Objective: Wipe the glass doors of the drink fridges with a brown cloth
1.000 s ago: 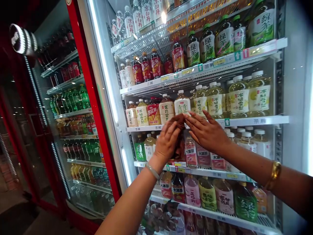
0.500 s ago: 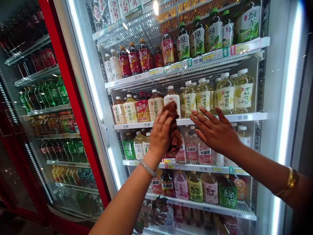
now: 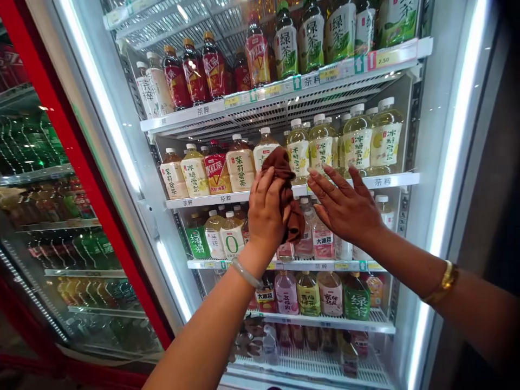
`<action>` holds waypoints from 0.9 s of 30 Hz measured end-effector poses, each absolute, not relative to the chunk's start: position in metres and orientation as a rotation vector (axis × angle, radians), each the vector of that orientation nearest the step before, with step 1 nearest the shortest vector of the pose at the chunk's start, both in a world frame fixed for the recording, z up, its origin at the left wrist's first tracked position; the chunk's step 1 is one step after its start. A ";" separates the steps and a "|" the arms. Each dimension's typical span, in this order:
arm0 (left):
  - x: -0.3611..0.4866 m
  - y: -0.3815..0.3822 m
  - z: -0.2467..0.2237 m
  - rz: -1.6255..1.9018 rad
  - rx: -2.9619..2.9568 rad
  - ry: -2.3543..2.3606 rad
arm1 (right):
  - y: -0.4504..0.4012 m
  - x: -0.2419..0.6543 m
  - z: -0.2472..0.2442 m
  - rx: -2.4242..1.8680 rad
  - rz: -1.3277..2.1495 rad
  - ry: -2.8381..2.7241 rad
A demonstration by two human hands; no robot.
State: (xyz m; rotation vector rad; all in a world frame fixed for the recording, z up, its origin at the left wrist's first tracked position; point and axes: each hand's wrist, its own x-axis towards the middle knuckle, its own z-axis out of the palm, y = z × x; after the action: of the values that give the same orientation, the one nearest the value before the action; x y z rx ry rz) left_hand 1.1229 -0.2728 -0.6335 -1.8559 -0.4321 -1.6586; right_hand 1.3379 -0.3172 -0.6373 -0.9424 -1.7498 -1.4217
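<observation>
My left hand [image 3: 266, 211], with a pale bangle at the wrist, is closed on a crumpled brown cloth [image 3: 294, 219]. The cloth bunches up past my fingertips, over part of a white-labelled bottle [image 3: 265, 140]. Just to the right, my right hand [image 3: 347, 203] is open, its palm turned towards the fridge and its fingers spread. It holds nothing. A gold bracelet [image 3: 444, 281] circles that wrist. Both hands appear to be at a clear glass door in front of the shelves; whether the right palm touches the glass, I cannot tell.
Behind the glass stand shelves of bottled drinks: green tea [image 3: 312, 40] above, pale yellow bottles [image 3: 357, 138] in the middle, mixed bottles [image 3: 307, 292] below. A lit strip [image 3: 442, 216] runs down the right side. A red door frame [image 3: 81, 168] borders another fridge at left.
The view has shifted, so the shelves sit further left and higher in the picture. Against the bottles, both hands are slightly further right. The left hand still grips the cloth; the right stays spread.
</observation>
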 end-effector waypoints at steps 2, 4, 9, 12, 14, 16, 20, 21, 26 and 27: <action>1.138 -0.275 -0.639 -1.702 -1.856 -0.450 | -0.317 1.339 -0.636 -0.922 -1.424 -1.750; 1.154 -0.277 -0.649 -1.699 -1.916 -0.399 | -0.319 1.345 -0.635 -0.921 -1.420 -1.779; 1.173 -0.277 -0.660 -1.769 -2.085 -0.394 | -0.334 1.374 -0.629 -1.049 -1.352 -1.952; 1.189 -0.279 -0.658 -1.804 -2.072 -0.410 | -0.340 1.388 -0.628 -1.125 -1.308 -1.990; 1.203 -0.282 -0.658 -1.816 -2.061 -0.413 | -0.340 1.392 -0.628 -1.142 -1.287 -1.982; 1.213 -0.284 -0.660 -1.828 -2.070 -0.389 | -0.337 1.393 -0.629 -1.124 -1.285 -1.951; 1.216 -0.283 -0.663 -1.800 -1.968 -0.268 | -0.335 1.400 -0.629 -1.005 -1.276 -1.900; 1.217 -0.283 -0.663 -1.795 -1.918 -0.257 | -0.336 1.404 -0.629 -0.970 -1.288 -1.887; 1.245 -0.293 -0.665 -1.781 -1.877 -0.345 | -0.348 1.429 -0.629 -0.874 -1.390 -1.843; 1.251 -0.296 -0.667 -1.764 -1.898 -0.356 | -0.350 1.434 -0.630 -0.870 -1.383 -1.848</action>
State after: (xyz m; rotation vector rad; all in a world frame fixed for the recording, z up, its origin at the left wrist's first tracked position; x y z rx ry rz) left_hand 1.2513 -0.2960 -0.6669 -1.8982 -0.3561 -1.7643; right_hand 1.4337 -0.3502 -0.6299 -0.8698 -1.8477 -1.3832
